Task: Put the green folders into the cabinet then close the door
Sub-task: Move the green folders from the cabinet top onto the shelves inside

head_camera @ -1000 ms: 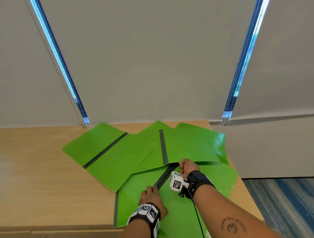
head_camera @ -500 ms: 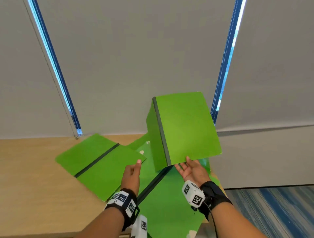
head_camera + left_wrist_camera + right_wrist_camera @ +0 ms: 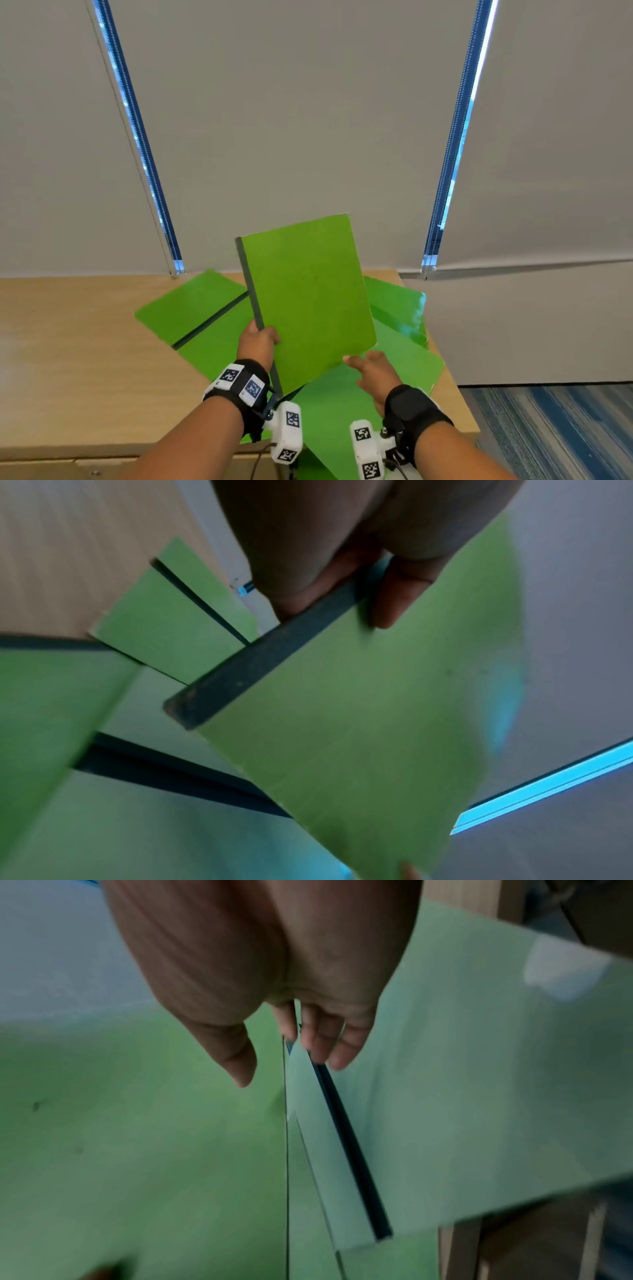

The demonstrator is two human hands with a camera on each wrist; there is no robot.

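The left hand (image 3: 257, 346) was clamped on the dark grey spine of a closed green card folder (image 3: 310, 301), the thumb on the front cover and the fingers (image 3: 301, 593) curled behind the spine. The right hand (image 3: 375, 375) was at the lower right corner of this held folder, with its fingers straight and relaxed; whether it really touched the edge I cannot tell, because the wrist view was blurred. The folder stood almost upright, tilted a little to the left, lifted above the light wooden cabinet top (image 3: 68, 342).

Under the held folder, other green folders lay open and flat on this wooden top. One open folder with a dark spine (image 3: 191, 315) lay to the left of the held folder. Another open green folder (image 3: 339, 411) lay below both hands, at the near edge of the top. A glossy green folder (image 3: 400, 301) showed to the right, behind the held one. Behind the wooden top hung grey window blinds (image 3: 308, 120), and a blue striped carpet (image 3: 555, 431) was to the right.
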